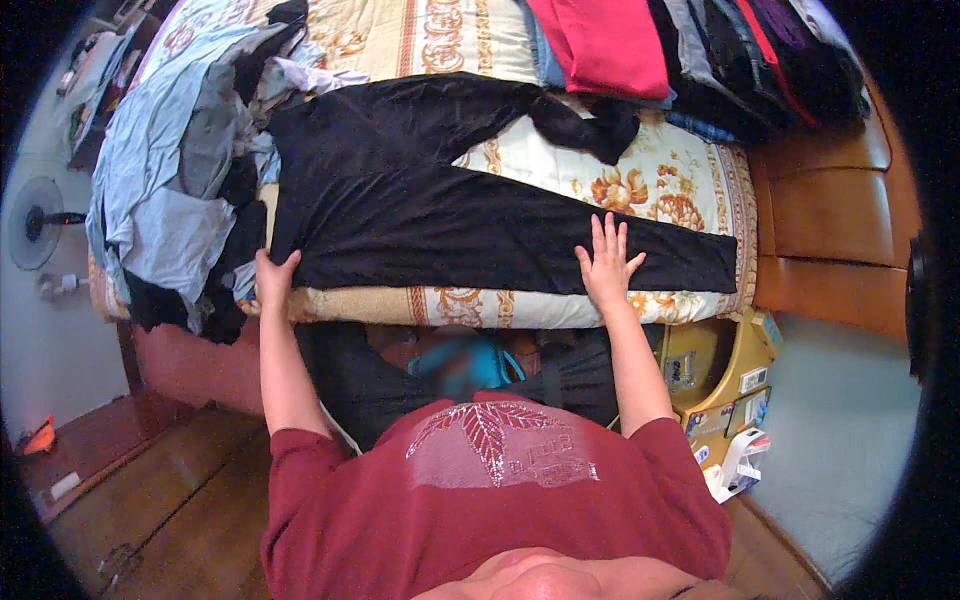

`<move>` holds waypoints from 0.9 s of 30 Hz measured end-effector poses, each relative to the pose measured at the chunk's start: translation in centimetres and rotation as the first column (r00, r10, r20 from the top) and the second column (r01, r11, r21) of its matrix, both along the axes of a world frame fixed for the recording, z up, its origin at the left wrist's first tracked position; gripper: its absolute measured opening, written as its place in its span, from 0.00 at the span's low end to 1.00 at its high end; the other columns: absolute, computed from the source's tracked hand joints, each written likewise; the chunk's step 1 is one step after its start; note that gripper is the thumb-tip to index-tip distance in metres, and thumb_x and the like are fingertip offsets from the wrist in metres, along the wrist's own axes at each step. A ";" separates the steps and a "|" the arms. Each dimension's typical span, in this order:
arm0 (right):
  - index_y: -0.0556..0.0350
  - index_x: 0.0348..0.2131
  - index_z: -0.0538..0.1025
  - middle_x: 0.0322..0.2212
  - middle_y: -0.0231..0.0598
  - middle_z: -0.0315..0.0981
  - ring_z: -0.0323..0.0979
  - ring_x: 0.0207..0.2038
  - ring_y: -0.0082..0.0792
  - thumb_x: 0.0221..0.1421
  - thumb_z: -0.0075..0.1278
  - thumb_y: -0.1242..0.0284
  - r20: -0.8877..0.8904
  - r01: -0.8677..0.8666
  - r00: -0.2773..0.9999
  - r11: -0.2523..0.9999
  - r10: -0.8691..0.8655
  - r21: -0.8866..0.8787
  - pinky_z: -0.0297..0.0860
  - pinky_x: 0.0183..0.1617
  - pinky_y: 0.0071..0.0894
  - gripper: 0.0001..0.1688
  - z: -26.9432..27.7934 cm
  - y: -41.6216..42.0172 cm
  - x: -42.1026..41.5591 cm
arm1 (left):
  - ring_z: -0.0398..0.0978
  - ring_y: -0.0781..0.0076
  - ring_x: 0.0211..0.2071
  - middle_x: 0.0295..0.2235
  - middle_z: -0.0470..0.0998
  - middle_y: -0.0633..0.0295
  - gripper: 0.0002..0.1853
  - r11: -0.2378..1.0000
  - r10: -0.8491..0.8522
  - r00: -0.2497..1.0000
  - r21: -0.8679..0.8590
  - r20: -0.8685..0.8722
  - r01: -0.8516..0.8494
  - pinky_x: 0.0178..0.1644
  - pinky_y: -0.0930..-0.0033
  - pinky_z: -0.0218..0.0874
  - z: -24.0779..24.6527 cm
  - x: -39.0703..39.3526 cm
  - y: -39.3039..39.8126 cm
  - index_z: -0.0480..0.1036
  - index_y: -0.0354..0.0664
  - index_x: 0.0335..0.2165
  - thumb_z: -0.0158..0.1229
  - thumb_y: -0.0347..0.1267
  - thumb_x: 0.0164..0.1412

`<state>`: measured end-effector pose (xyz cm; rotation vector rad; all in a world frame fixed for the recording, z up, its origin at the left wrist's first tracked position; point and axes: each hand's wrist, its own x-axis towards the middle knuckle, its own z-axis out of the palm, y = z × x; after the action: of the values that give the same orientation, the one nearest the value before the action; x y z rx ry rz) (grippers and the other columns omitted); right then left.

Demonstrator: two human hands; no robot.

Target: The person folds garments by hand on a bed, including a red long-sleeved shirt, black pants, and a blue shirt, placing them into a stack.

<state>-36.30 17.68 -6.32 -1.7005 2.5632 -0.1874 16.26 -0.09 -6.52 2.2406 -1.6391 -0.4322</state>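
A pair of black trousers (420,217) lies spread sideways across the bed, with its waist end to the left. The near leg stretches out flat to the right, while the far leg bends and ends in a bunched part. At the near corner of the waist is my left hand (274,279), its thumb on the cloth; its fingers are foreshortened, so a grip cannot be made out. My right hand (606,262) rests palm down on the lower near leg, fingers spread, holding nothing.
A heap of light blue, grey and black clothes (172,172) covers the bed's left side. Folded red trousers (611,49) and several dark garments (750,67) lie at the far right. Beneath the floral bedspread (525,307) is a yellow cabinet (742,341). A fan (37,223) stands left.
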 end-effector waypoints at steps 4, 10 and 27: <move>0.51 0.40 0.70 0.38 0.37 0.66 0.61 0.47 0.40 0.48 0.50 0.63 0.186 0.135 0.980 0.915 -0.067 -0.380 0.54 0.52 0.48 0.19 1.2 -4.7 -5.5 | 0.64 0.52 0.46 0.45 0.66 0.49 0.28 0.937 -0.089 0.960 -0.305 0.264 0.171 0.48 0.56 0.56 4.0 -5.0 -0.4 0.63 0.40 0.45 0.60 0.40 0.47; 0.46 0.53 0.59 0.56 0.30 0.50 0.40 0.61 0.33 0.44 0.48 0.72 -0.378 -0.172 0.907 0.983 0.186 0.072 0.42 0.59 0.60 0.35 3.2 -15.3 -8.7 | 0.60 0.61 0.51 0.50 0.63 0.59 0.18 0.738 -0.457 0.816 -0.361 0.354 0.570 0.51 0.54 0.50 4.8 -14.2 -6.5 0.67 0.46 0.42 0.54 0.30 0.50; 0.57 0.29 0.74 0.24 0.23 0.69 0.63 0.27 0.17 0.47 0.50 0.73 0.717 0.112 0.696 0.991 -0.026 -0.072 0.61 0.32 0.19 0.07 10.3 -13.4 -22.1 | 0.71 0.52 0.37 0.31 0.75 0.51 0.14 0.709 -0.697 0.626 0.206 0.349 0.675 0.40 0.57 0.60 8.0 -16.3 -23.2 0.69 0.44 0.34 0.59 0.34 0.46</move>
<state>-58.39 4.25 3.94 -1.1949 2.0264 -0.8336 -0.04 -23.31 1.52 1.7042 -2.7490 -0.1745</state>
